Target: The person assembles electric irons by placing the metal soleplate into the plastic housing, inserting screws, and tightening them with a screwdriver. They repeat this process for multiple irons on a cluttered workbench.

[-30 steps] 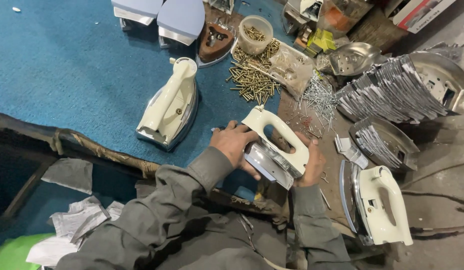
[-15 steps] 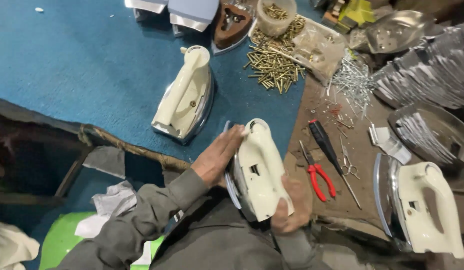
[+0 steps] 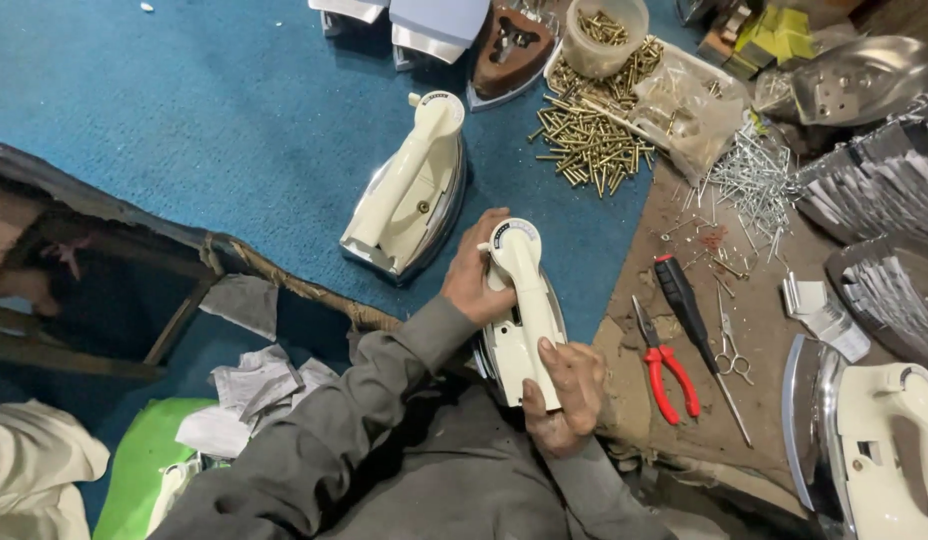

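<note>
I hold a cream-white clothes iron (image 3: pixel 519 300) upright in front of me, handle facing up, its round dial at the far end. My left hand (image 3: pixel 471 275) grips its far left side near the dial. My right hand (image 3: pixel 567 395) clasps the near end of the handle. A second cream iron (image 3: pixel 409 190) with a shiny soleplate lies on the blue carpet (image 3: pixel 204 120) just beyond my left hand.
Red-handled pliers (image 3: pixel 664 370), a black screwdriver (image 3: pixel 689 320) and small scissors (image 3: pixel 729 350) lie to the right. Brass screws (image 3: pixel 584 135), a tub of screws (image 3: pixel 606 35), steel nails (image 3: pixel 749 180), stacked metal plates (image 3: pixel 889 240) and another iron (image 3: pixel 879 450) are around.
I have turned the iron from underside-up to handle-up, dial now showing. My left hand slid to its far side; the view shifted slightly.
</note>
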